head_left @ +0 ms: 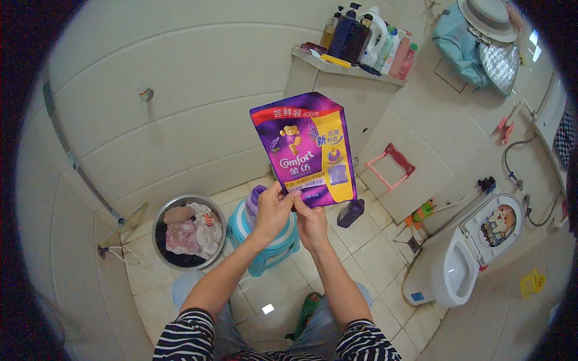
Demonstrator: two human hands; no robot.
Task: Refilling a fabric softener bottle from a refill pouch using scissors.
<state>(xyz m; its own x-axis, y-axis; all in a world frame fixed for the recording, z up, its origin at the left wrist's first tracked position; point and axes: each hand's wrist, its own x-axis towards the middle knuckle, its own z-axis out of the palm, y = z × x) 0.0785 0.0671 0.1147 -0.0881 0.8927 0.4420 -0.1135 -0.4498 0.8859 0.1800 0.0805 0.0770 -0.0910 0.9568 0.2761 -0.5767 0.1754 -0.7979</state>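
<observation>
Both of my hands grip the bottom edge of a purple and yellow softener pouch (296,135) with a teddy bear on its front. My left hand (273,212) pinches the lower left corner. Close beside it, my right hand (311,225) holds the bottom edge, thumb on the front. The pouch is upright, its printed face turned to me. Below my hands is a blue plastic stool (269,260), with a lilac object (253,203) on it, partly hidden by my left hand. A dark purple bottle (350,213) is just right of the pouch.
A metal basin (158,243) of clothes sits on the floor at left. Several bottles crowd the corner ledge (361,71) at the back. To the right are a white toilet (456,271) and a pink-red folding frame (394,165). A hat (490,18) and bags hang at upper right.
</observation>
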